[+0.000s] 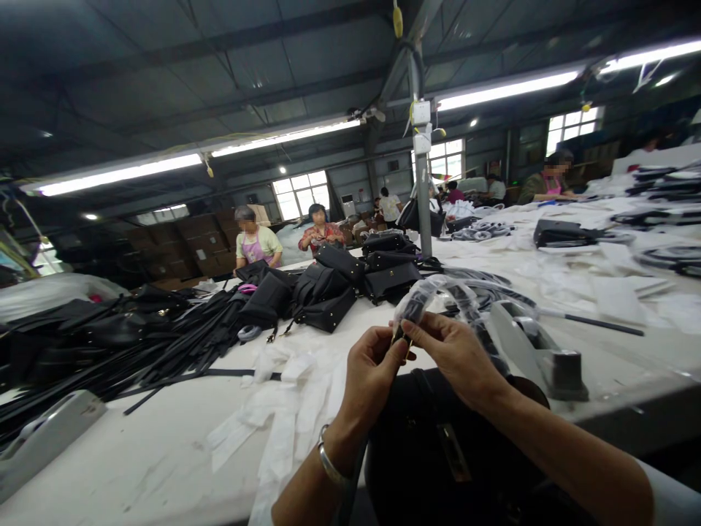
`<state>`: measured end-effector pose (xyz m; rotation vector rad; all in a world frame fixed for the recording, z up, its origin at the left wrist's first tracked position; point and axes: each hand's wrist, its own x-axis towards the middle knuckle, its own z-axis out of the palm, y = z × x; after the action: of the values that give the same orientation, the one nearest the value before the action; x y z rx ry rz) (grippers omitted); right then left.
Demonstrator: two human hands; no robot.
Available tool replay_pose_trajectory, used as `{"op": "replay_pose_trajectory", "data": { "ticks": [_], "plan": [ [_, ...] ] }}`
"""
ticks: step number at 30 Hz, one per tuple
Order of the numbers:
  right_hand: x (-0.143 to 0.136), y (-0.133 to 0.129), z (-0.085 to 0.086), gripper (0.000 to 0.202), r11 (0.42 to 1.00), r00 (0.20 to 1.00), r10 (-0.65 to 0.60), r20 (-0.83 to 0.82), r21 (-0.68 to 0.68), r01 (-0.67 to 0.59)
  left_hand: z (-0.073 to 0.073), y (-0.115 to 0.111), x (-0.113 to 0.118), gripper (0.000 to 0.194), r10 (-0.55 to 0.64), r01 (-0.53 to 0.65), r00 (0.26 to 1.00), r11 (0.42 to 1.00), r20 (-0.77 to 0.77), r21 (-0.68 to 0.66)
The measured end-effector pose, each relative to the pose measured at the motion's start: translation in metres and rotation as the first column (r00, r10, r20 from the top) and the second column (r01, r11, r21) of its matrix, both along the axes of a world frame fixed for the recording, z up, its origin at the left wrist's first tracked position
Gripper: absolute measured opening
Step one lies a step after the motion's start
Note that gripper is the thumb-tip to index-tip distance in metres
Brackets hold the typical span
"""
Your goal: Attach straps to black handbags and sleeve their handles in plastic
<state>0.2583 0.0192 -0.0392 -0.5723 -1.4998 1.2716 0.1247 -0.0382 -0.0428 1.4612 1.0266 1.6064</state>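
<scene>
Between the fingertips of both hands is the end of a dark strap point(415, 301) wrapped in clear plastic. My left hand point(368, 376) pinches it from the left, a bangle on its wrist. From the right, my right hand point(457, 354) closes thumb and fingers on the same end. A small metallic piece shows at the fingertips, partly hidden. Below the hands, a black handbag point(416, 446) with a gold-coloured clasp is at the table's near edge. The plastic-wrapped strap loops away to the right, behind my right hand.
White wrapping strips point(274, 424) lie left of the hands on the white table point(180, 446). A grey tape dispenser point(567, 372) stands right, another point(52, 438) far left. Black bags point(326, 307) and straps point(191, 351) are piled beyond. A post point(423, 197) rises behind; several people work across the table.
</scene>
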Motion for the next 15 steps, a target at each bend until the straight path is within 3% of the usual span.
{"op": "replay_pose_trajectory", "data": {
  "ticks": [4,9,12,15],
  "plan": [
    [0.011,0.004,0.006,0.041,0.992,0.991,0.125,0.057,-0.033,-0.123,0.005,-0.004,-0.002,0.020,-0.010,0.010,1.000,0.999,-0.010,-0.030],
    [0.023,0.010,0.014,0.040,0.998,0.979,-0.066,0.191,-0.009,0.069,0.010,-0.006,0.001,0.020,-0.016,0.013,0.999,0.998,-0.034,-0.065],
    [0.022,0.003,0.018,0.034,0.976,0.999,-0.044,0.028,-0.213,0.049,0.012,-0.006,0.003,0.019,0.004,-0.008,0.998,0.997,-0.059,-0.071],
    [0.020,-0.007,0.018,0.020,0.881,0.980,-0.037,-0.194,-0.469,-0.060,0.012,-0.005,0.005,0.015,0.042,-0.046,0.995,0.998,-0.096,-0.040]
  ]
}}
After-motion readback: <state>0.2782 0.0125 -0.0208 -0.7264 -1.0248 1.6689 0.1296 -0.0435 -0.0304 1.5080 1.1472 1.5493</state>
